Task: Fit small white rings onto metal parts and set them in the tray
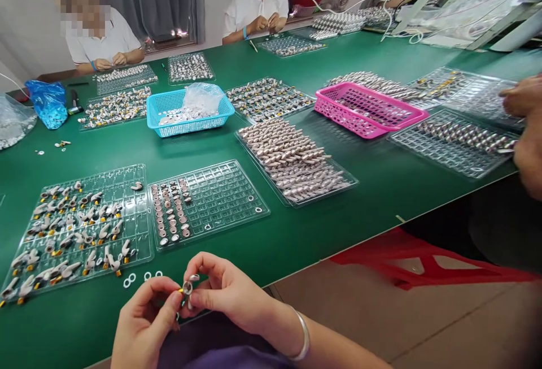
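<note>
At the front table edge, my left hand [146, 321] pinches the yellow end of a small earbud housing [187, 288] between thumb and fingertips. My right hand [226, 290], with a silver bangle at its wrist, grips the same housing from the other side. A round dark opening shows in it, and a small silvery piece sits by my right fingertips. Just beyond my hands lie several loose white rings [129, 280]. A clear tray [139, 211] of white earbud housings with yellow ends lies to the left. Beside it, another clear tray [220, 199] holds columns of small round discs.
Farther back stand a blue basket [190, 126] of white pieces and a pink basket [364, 126]. A tray of stacked pale stems [296, 160] lies between. Two people in white work across the green table [105, 151]; another person's hand [529, 126] is at right, above a red stool [415, 259].
</note>
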Action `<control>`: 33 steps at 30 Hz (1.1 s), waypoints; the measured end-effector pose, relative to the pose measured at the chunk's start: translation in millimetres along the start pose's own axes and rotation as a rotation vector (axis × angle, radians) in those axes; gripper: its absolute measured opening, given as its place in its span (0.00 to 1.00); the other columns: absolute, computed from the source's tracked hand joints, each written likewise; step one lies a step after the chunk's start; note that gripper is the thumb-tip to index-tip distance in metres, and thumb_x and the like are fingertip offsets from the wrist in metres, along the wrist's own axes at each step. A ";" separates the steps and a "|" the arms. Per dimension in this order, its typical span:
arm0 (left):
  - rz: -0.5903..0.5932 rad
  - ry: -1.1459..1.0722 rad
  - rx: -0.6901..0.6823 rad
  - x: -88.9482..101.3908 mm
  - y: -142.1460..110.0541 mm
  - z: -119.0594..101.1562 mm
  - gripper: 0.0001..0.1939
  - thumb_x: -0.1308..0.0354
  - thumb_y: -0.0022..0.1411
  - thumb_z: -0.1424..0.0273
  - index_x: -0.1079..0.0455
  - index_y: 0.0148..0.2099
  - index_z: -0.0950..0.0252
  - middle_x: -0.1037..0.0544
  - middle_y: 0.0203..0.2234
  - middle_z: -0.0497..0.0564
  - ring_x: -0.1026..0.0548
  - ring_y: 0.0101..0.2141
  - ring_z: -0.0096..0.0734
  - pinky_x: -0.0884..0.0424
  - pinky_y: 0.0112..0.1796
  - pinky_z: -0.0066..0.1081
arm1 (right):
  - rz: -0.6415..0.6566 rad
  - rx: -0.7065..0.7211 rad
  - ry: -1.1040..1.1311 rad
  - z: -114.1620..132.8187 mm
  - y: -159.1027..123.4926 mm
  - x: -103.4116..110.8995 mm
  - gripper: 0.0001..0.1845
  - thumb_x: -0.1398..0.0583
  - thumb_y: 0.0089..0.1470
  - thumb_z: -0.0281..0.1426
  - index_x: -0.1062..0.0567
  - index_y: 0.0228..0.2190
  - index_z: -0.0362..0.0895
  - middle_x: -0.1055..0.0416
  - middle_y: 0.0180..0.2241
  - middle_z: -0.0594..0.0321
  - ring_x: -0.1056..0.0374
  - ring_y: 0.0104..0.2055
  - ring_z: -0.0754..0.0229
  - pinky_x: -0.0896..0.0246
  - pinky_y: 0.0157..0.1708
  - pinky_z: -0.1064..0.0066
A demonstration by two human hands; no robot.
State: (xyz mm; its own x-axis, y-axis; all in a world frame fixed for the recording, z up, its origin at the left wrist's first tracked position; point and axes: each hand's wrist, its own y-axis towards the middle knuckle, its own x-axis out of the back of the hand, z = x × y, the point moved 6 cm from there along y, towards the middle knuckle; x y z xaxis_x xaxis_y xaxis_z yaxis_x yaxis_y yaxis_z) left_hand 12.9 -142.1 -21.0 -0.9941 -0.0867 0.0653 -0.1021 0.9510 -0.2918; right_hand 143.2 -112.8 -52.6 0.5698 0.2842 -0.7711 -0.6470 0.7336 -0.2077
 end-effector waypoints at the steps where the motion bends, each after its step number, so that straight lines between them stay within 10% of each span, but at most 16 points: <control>1: 0.005 0.027 -0.003 0.9 -0.4 -0.9 0.08 0.32 0.52 0.63 0.22 0.32 0.62 0.22 0.23 0.48 0.26 0.23 0.29 0.28 0.23 0.24 | -0.005 -0.003 0.007 -0.6 0.1 0.3 0.24 0.26 0.38 0.33 0.32 0.32 0.41 0.26 0.28 0.67 0.25 0.28 0.65 0.31 0.33 0.73; 33: -0.052 -0.097 0.129 -15.5 -1.4 -5.7 0.16 0.29 0.45 0.60 0.30 0.25 0.65 0.32 0.18 0.41 0.38 0.17 0.18 0.39 0.18 0.19 | -0.098 0.106 -0.199 4.8 -3.3 -0.3 0.14 0.26 0.36 0.28 0.23 0.27 0.40 0.26 0.27 0.67 0.30 0.30 0.68 0.34 0.34 0.78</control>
State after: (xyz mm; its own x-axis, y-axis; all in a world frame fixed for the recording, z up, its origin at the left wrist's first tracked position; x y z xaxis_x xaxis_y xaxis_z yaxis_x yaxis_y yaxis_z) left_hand 28.7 -140.3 -16.1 -0.9856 -0.1692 -0.0073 -0.1513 0.8990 -0.4110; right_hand 147.6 -112.4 -48.8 0.7226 0.3170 -0.6143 -0.5332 0.8212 -0.2035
